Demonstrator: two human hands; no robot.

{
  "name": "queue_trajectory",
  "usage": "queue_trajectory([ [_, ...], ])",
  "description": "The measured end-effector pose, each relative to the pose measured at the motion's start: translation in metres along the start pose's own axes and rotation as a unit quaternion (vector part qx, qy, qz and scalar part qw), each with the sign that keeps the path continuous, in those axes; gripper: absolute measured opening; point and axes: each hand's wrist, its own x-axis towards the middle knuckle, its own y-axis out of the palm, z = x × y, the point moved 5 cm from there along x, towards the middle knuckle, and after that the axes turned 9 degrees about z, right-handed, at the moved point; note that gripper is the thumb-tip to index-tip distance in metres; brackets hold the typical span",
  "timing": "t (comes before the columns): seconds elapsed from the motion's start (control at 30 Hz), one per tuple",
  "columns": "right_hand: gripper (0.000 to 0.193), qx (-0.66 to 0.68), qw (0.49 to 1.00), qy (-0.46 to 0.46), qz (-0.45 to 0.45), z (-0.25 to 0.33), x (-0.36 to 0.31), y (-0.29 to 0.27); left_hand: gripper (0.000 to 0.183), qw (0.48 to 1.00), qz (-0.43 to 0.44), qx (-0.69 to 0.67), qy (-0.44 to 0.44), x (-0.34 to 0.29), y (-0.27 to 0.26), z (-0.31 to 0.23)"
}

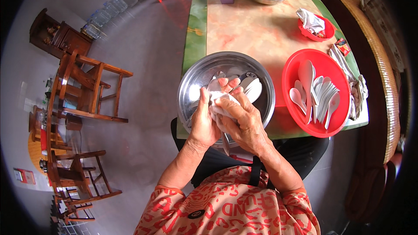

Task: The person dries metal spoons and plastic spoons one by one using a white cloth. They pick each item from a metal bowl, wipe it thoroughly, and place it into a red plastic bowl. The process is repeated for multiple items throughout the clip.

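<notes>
A white cloth (224, 100) sat bunched over the steel bowl (191, 82), gripped in the fingers of my left hand (205, 125) and right hand (247, 124); a grey handle (225, 144) poked out below. White spoons (254, 90) lay in that bowl, and more in the red basin (334, 75) to its right. The basin stood on a marbled table (244, 30), peach with a green border. Wooden chairs (96, 88) stood to my left on the grey floor (143, 69), and clear bottles (111, 8) lined the wall (74, 0).

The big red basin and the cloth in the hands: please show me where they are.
Big red basin (291, 76): head view, bare inner wall.
Cloth (217, 97): head view, its bunched upper part.
</notes>
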Motion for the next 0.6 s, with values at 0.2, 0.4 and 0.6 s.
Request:
queue_trajectory([
  [0.2, 0.041, 0.033, 0.995, -0.001, 0.098, 0.013, -0.008, -0.003, 0.056, 0.999, 0.001, -0.035, -0.016, -0.001, 0.0, 0.004],
  [0.4, 0.04, -0.214, 0.972, 0.009, -0.094, 0.012, 0.005, -0.007, 0.057, 0.994, -0.03, -0.083, -0.065, -0.01, 0.006, 0.016],
  [0.6, 0.034, -0.241, 0.967, 0.031, -0.081, 0.011, 0.008, -0.001, 0.061, 0.996, -0.035, -0.063, -0.055, -0.005, 0.01, 0.012],
])
